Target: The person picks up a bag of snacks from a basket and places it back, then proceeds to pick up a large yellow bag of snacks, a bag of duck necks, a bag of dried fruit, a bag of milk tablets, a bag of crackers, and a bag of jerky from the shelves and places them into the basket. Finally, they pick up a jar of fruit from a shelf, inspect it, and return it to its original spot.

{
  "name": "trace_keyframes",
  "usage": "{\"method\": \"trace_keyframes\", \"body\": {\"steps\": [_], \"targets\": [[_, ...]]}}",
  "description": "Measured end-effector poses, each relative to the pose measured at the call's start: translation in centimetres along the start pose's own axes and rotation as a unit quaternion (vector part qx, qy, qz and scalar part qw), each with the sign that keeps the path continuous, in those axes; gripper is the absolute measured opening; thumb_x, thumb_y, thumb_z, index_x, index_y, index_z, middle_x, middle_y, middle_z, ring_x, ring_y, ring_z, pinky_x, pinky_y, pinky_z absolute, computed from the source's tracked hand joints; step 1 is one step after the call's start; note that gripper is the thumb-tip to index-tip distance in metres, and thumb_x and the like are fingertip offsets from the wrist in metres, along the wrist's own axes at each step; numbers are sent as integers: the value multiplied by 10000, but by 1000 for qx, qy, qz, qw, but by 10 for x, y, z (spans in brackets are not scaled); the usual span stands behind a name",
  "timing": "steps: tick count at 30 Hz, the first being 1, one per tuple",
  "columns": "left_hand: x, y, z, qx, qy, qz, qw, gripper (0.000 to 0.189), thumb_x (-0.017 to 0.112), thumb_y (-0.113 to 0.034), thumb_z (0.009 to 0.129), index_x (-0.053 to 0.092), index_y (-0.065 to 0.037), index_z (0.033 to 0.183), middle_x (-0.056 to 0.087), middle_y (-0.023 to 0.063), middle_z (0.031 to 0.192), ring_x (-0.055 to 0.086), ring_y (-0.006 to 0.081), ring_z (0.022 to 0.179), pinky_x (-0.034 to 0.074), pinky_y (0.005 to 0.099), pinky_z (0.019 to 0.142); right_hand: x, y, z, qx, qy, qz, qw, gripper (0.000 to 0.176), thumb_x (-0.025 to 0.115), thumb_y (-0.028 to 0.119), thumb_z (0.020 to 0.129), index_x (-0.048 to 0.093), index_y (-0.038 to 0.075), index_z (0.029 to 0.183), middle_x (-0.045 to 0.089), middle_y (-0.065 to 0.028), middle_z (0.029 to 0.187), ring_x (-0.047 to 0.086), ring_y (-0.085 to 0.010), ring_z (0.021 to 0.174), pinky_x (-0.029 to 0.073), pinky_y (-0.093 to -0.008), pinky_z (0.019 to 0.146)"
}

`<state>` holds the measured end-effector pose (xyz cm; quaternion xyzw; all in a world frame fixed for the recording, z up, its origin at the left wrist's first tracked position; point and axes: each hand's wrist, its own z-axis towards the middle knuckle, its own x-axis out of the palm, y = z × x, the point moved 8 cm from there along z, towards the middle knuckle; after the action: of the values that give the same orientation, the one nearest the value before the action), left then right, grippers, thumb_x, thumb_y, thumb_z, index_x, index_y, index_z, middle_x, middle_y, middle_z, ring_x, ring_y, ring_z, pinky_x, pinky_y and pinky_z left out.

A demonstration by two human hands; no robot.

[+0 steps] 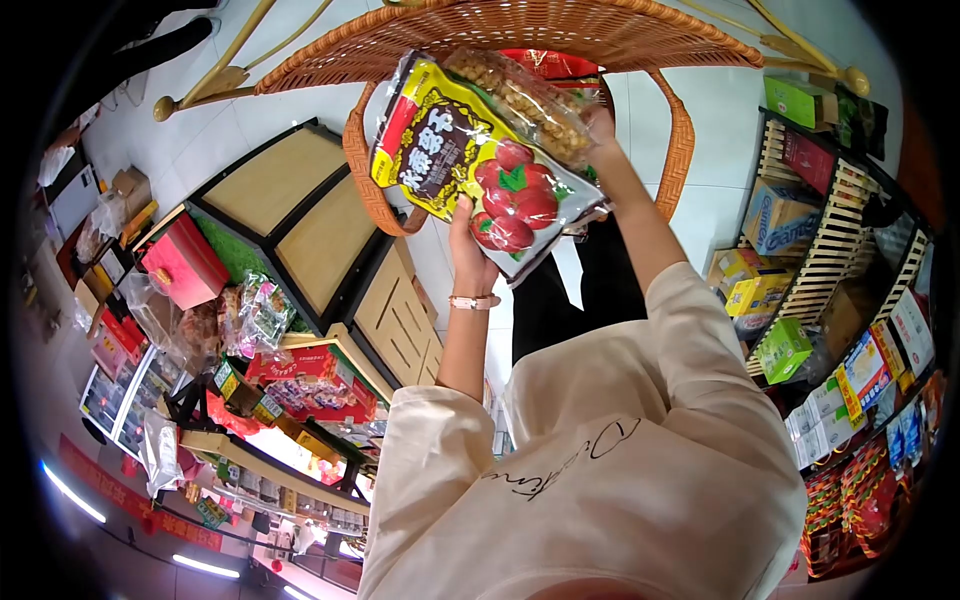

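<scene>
My left hand [470, 243] grips the lower edge of a yellow and silver snack bag [440, 150], thumb on its front. Red fruit and Chinese lettering are printed on the bag. Behind and to the right of it lies a clear pack of brown, lumpy, nut-like pieces [525, 100]. My right hand [600, 140] is closed at the right edge of this clear pack; its fingers are partly hidden. Farther back, a red package [550, 65] shows in part.
A woven wicker piece [500, 35] with curved arms and pale poles spans the top. Left stands a black-framed wooden display stand [300, 180] beside a pink-red box [185, 262] and bagged goods. Slatted shelves [835, 235] with boxes are on the right. Pale floor tiles [715, 150] lie between.
</scene>
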<state>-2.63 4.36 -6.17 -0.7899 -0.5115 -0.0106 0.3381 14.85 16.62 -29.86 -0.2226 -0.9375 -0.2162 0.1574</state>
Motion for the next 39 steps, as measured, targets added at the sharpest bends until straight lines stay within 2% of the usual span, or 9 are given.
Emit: {"method": "trace_keyframes", "body": {"steps": [3,11,21,24,28,31,34,36,39], "targets": [[2,9,-6,-20,12,-30,999,450,524,-326,872,433,-33,1200,534,101,1166,549,216,1037,445,378,896,-24,14,46,-21,-85,61,994,301,423,215,848,520,13,1049,580,-195,982,590,-284,857,519,-376,679],[25,28,-3,-29,33,-82,996,442,534,-309,868,437,-23,1192,538,110,1153,546,223,1028,433,373,902,17,61,-5,-135,3,-77,988,345,365,278,917,515,27,1099,579,-161,1051,575,-261,917,448,-363,869],[-73,19,-43,-40,144,-162,975,565,654,-376,729,496,-23,1141,567,109,1100,549,258,1015,430,403,912,79,-18,-141,39,110,-21,993,408,376,286,916,451,2,1199,501,-161,1194,472,-281,1102,373,-388,961],[-116,8,-70,43,-26,-56,997,571,620,-400,769,473,-15,1165,549,127,1129,537,263,1039,424,410,922,104,-22,-140,226,39,270,935,437,388,296,912,425,2,1234,460,-168,1251,426,-299,1165,345,-421,997],[-151,44,-61,-65,-98,-85,989,442,548,-294,854,460,-2,1174,567,112,1105,576,237,980,465,382,868,62,-53,-124,283,-50,293,912,467,390,334,905,388,47,1274,419,-158,1300,394,-316,1192,333,-443,1004],[-175,91,-21,-53,-103,-109,987,411,589,-209,836,463,-4,1168,569,99,1095,580,219,959,475,363,847,35,-69,-103,217,49,257,940,400,364,259,926,406,15,1240,469,-172,1241,429,-330,1146,377,-450,959],[-169,133,25,-50,-62,-184,980,412,608,-194,823,461,-40,1176,573,92,1089,575,220,969,473,367,850,14,-56,-121,72,-26,-277,958,347,422,212,910,469,-5,1177,529,-160,1165,460,-301,1111,372,-373,936],[-154,152,58,-70,-34,-217,973,426,617,-202,818,460,-42,1180,575,89,1090,572,217,978,459,374,872,40,-34,-133,-91,37,-561,822,322,422,197,914,489,-15,1147,541,-162,1140,466,-284,1100,354,-342,939],[-134,169,91,-119,-1,-224,967,473,599,-337,820,461,-77,1190,565,72,1137,557,228,1015,426,410,904,36,-31,-136,-225,43,-647,728,304,430,202,900,531,-13,1090,514,-237,1092,455,-402,1039,371,-421,847]]}}
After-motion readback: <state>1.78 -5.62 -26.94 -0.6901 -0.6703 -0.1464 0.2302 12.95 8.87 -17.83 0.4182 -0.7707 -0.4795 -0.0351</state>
